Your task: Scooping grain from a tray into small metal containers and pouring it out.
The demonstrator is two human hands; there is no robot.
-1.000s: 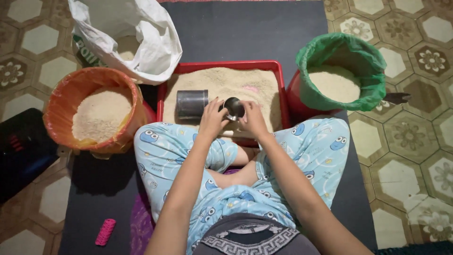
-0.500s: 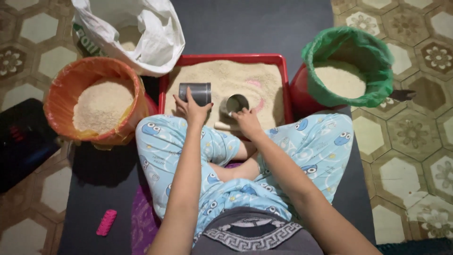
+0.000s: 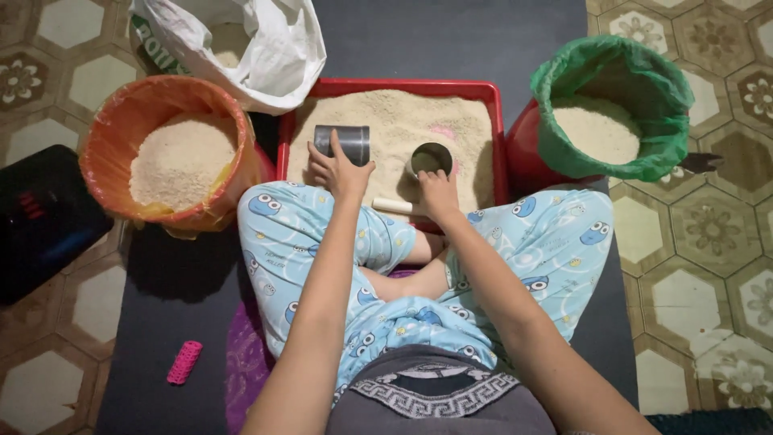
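Note:
A red tray (image 3: 386, 87) full of rice lies in front of my crossed legs. A grey metal can (image 3: 345, 143) lies on its side on the rice at the tray's left. My left hand (image 3: 338, 171) rests on it, fingers spread over its near side. A second metal can (image 3: 431, 158) stands upright in the rice, mouth up. My right hand (image 3: 439, 192) grips its near rim. A pale stick (image 3: 391, 206) lies along the tray's front edge between my hands.
An orange-lined basket of rice (image 3: 175, 161) stands at the left, a green-lined bucket of rice (image 3: 605, 113) at the right, a white sack (image 3: 241, 44) at the back left. A black object (image 3: 40, 217) sits far left. A pink roller (image 3: 184, 362) lies on the dark mat.
My left hand has let go of the small upright can and moved left onto the lying can. My right hand has kept hold of the upright can, now set mouth up in the rice.

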